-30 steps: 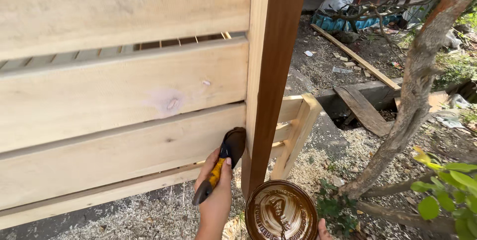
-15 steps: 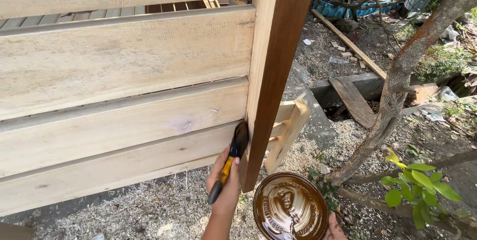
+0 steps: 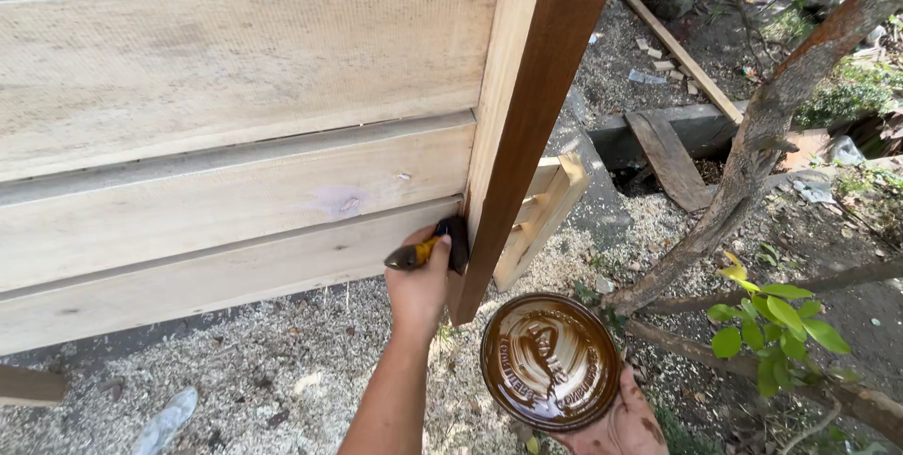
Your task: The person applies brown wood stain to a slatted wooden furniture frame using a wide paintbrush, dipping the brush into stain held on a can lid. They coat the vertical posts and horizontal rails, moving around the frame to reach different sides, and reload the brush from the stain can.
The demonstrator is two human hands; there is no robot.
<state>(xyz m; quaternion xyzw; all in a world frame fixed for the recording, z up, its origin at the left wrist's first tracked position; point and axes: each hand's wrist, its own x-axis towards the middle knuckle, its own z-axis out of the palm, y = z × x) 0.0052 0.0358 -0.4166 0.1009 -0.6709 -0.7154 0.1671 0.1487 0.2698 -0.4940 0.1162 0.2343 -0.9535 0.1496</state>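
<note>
Left hand (image 3: 419, 287) shut tight around a paintbrush (image 3: 435, 248), with a yellow and black handle poking out to the left. Dark brush tip pressed against the tall wooden post (image 3: 527, 107), low down, right where the post meets the bottom plank (image 3: 216, 276) of the plank wall. Front side of the post pale and bare, right side a wet dark brown. Right hand (image 3: 616, 422) at the bottom edge of the view, brown smears on it, curled under a round tin (image 3: 550, 361) of brown stain and holding it up. Tin just right of the post's foot and near the brush hand, not touching it. Sawdust (image 3: 282, 370) all over the ground under the planks. Grey shoe tip (image 3: 165, 417) in the bottom left corner. Thin tree trunk (image 3: 743, 154) leaning up on the right, with a small green plant (image 3: 771, 319) beside it. Loose boards (image 3: 673, 159) lying on the ground behind the post.
</note>
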